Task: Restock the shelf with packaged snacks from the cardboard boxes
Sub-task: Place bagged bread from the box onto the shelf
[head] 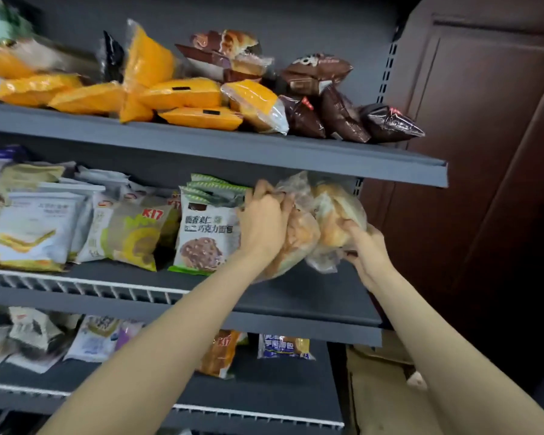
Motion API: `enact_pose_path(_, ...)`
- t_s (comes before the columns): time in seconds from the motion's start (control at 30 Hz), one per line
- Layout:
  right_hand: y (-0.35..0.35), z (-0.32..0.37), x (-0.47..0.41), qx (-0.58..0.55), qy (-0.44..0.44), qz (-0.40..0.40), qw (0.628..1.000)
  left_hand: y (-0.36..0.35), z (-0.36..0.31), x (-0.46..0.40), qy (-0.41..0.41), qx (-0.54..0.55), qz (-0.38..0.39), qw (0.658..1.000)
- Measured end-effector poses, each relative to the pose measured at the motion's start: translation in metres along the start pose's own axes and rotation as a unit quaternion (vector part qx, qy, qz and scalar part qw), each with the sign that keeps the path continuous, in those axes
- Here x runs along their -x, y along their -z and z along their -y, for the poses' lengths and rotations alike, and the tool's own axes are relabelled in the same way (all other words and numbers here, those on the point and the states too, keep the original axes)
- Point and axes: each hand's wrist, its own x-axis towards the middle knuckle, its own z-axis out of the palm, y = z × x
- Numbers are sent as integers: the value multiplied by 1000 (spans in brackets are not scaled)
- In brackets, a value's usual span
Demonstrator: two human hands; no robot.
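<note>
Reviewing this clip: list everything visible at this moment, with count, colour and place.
Orange packs: about nine, top shelf, left and middle.
Brown packs: about seven, top shelf, right end.
Green-and-white cookie packs: a small stack, middle shelf, beside the left hand.
White and yellow-green packs: several, middle shelf, left.
Mixed packs: several, partly blurred, bottom shelf.
Clear bread bags: at least two, pale orange, held over the middle shelf's right end.
Shelf unit: one, dark grey, three tiers.
Cardboard box: one, brown, lower right.
Wooden door: one, dark brown, right.
Left hand: grips the bags.
Right hand: grips the bags from below.
</note>
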Motion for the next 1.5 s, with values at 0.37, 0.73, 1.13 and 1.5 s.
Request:
enact_pose_path(0.37,-3,-55,-71,596,372,-19,712,-4,12,-42,164,13,24,986)
enact_pose_path(0.73,-12,-58,-107,423,84,79,899,-8,23,-46,184,33,65,980)
enact_pose_path(1.13,-19,-60,-116,311,-44,116,942,-1,27,-56,159,75,32,984)
enact_pose_path(1.5,-81,-81,-136,552,57,253,792,-5,31,-66,105,31,52,993)
